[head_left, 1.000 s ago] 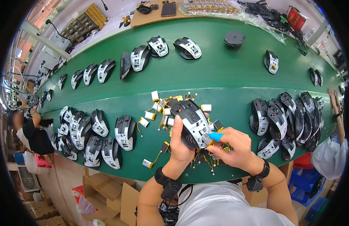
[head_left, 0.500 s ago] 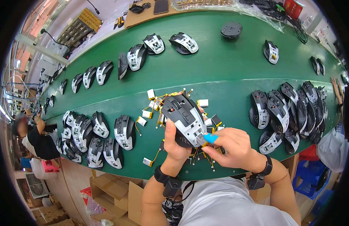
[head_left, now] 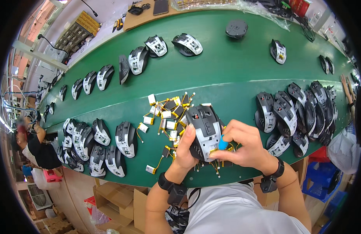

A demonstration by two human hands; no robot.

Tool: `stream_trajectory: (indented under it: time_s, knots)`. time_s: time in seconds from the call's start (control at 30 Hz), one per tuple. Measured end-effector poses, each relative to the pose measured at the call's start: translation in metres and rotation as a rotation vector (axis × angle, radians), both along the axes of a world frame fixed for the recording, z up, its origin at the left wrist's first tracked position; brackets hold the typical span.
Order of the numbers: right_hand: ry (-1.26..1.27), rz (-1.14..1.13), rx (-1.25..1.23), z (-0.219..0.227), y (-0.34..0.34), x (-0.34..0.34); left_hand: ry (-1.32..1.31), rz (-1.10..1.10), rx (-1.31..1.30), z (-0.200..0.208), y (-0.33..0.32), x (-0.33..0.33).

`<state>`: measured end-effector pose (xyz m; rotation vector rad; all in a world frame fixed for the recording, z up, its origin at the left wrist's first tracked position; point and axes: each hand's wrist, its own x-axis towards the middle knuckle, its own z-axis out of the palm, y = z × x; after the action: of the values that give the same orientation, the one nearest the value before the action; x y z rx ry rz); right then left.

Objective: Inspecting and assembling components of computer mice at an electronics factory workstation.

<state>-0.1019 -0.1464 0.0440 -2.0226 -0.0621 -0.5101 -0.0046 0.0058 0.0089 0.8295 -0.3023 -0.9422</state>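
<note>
My left hand [head_left: 184, 152] is wrapped round the side of a black and silver computer mouse [head_left: 205, 130], held tilted above the table. Its thumb lies along the left flank; the other fingers are hidden beneath. My right hand [head_left: 242, 144], with a blue finger cot [head_left: 223, 142] on one finger, pinches at the opening in the mouse's near end. A small yellow-edged battery [head_left: 214, 151] shows there by the thumb tip, partly covered. Under and left of the mouse lies a loose heap of small wired batteries [head_left: 171, 125], silver-white and black with yellow tape.
More mice crowd the table's left [head_left: 83, 136] and right [head_left: 285, 113]. Others stand in a row [head_left: 105, 77] on the far green surface [head_left: 227, 62], near a dark round part [head_left: 237, 29]. Cardboard boxes [head_left: 118, 199] sit below the near edge. Another person [head_left: 40, 150] is at far left.
The mouse has shifted slightly right and turned more upright, uncovering more of the battery heap. My right thumb and fingers have shifted at its near-end opening.
</note>
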Motion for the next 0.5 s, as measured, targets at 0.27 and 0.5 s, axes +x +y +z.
stream_trajectory:
  time_s: [0.27, 0.5]
  knots:
    - [-0.045, 0.064, -0.026, 0.008, -0.003, 0.003, 0.116, -0.016, -0.104, 0.012, -0.003, 0.003]
    - [-0.137, -0.100, -0.167, 0.001, 0.008, 0.000, 0.172, 0.044, -0.032, 0.012, -0.012, 0.003]
